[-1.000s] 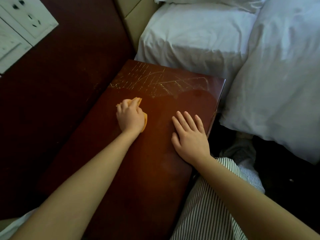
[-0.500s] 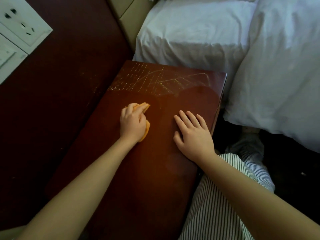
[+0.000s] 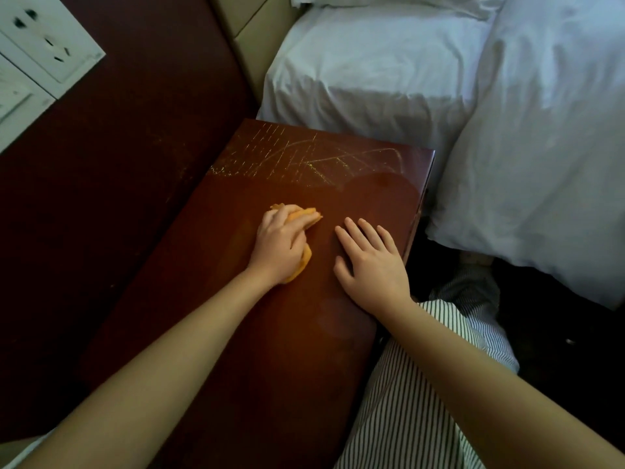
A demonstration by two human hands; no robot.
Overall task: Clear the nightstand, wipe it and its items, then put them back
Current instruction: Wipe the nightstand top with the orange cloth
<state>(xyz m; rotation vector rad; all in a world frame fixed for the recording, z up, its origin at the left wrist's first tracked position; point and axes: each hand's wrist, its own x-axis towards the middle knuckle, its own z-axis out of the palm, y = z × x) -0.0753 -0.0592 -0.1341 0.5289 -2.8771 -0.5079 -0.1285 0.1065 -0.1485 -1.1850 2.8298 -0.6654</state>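
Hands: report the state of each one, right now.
Left hand: fingers curled round the orange cloth, pressing it on the nightstand.
Right hand: open, flat on the nightstand, holding nothing.

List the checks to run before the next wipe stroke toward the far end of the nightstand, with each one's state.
1. Crumpled orange cloth gripped by left hand: ok.
2. Right hand flat on dark red-brown wooden nightstand top, apart from the cloth: ok.
3. White bedding not lying on the top: ok.
4. Pale streaky marks at the far end removed: not ok.
5. Cloth damp: cannot tell.
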